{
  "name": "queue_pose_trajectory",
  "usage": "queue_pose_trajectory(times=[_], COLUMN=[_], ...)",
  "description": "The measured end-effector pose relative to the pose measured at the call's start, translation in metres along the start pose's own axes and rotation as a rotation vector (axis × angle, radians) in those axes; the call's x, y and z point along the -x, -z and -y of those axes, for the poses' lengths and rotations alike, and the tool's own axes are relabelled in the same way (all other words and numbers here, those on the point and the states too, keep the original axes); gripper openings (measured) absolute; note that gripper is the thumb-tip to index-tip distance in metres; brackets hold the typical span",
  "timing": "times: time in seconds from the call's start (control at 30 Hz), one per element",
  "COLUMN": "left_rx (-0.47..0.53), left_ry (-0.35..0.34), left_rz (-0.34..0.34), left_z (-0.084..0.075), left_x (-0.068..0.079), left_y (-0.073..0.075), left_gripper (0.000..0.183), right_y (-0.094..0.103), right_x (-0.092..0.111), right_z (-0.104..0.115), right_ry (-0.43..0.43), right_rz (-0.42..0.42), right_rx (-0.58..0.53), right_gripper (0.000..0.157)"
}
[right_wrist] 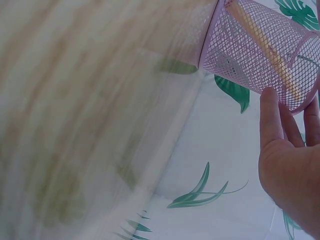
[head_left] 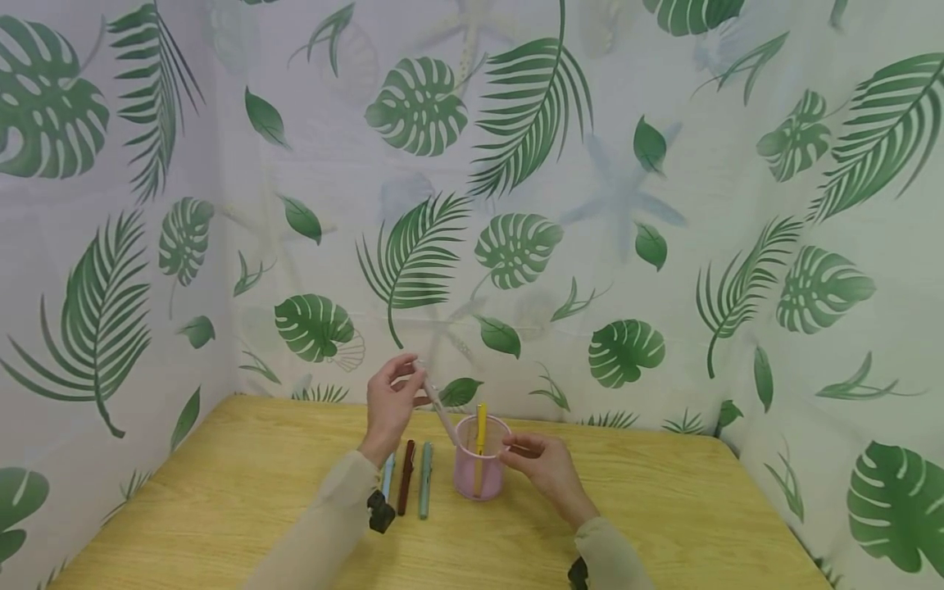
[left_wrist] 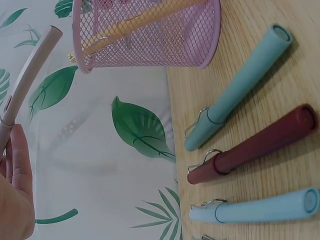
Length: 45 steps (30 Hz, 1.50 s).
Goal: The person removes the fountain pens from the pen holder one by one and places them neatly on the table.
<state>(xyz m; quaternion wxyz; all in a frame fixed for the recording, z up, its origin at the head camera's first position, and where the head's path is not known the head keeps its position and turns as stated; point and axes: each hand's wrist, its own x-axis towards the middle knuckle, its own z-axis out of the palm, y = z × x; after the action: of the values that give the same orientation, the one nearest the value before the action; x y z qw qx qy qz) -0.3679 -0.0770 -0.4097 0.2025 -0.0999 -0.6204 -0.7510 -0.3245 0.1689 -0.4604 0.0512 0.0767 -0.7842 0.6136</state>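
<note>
A pale pinkish pen (head_left: 440, 407) slants down from my left hand (head_left: 389, 403), which pinches its upper end between thumb and fingers. The pen's lower end is right at the left rim of a pink mesh pen cup (head_left: 466, 477). Inside the cup leans a yellow pen (head_left: 482, 432), its top above the rim. My right hand (head_left: 549, 474) holds the cup at its right rim, thumb against the mesh (right_wrist: 250, 60) and fingers at the edge. Left of the cup lie a green pen (left_wrist: 245, 82), a dark red pen (left_wrist: 260, 142) and a light blue pen (left_wrist: 260, 206), side by side.
Everything stands on a wood-grain table (head_left: 258, 467). A leaf-printed cloth (head_left: 531, 328) hangs behind and on both sides of it. Beneath the left forearm, a metal clip (left_wrist: 204, 237) shows at the lower edge of the left wrist view.
</note>
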Motion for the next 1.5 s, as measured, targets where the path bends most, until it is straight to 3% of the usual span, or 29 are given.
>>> queue_pose_trajectory(times=[0.27,0.5,1.03,1.5], left_rx=[0.008,0.013,-0.040,-0.076], left_ry=[-0.010,0.040,0.112,0.185], left_rz=[0.012,0.009,0.150,0.143], left_z=[0.004,0.002,0.004,0.012], left_x=[0.001,0.002,-0.002,-0.005], left_y=[0.009,0.015,0.034,0.065], left_gripper=[0.021,0.020,0.037,0.046], right_y=[-0.001,-0.001,-0.001,0.000], right_x=[0.000,0.002,0.001,-0.001], right_z=[-0.001,-0.002,0.002,0.002], right_ry=[0.000,0.002,-0.037,-0.006], right_rz=[-0.001,0.002,-0.021,-0.001], right_rx=[0.005,-0.002,0.029,0.010], right_gripper=[0.021,0.023,0.028,0.026])
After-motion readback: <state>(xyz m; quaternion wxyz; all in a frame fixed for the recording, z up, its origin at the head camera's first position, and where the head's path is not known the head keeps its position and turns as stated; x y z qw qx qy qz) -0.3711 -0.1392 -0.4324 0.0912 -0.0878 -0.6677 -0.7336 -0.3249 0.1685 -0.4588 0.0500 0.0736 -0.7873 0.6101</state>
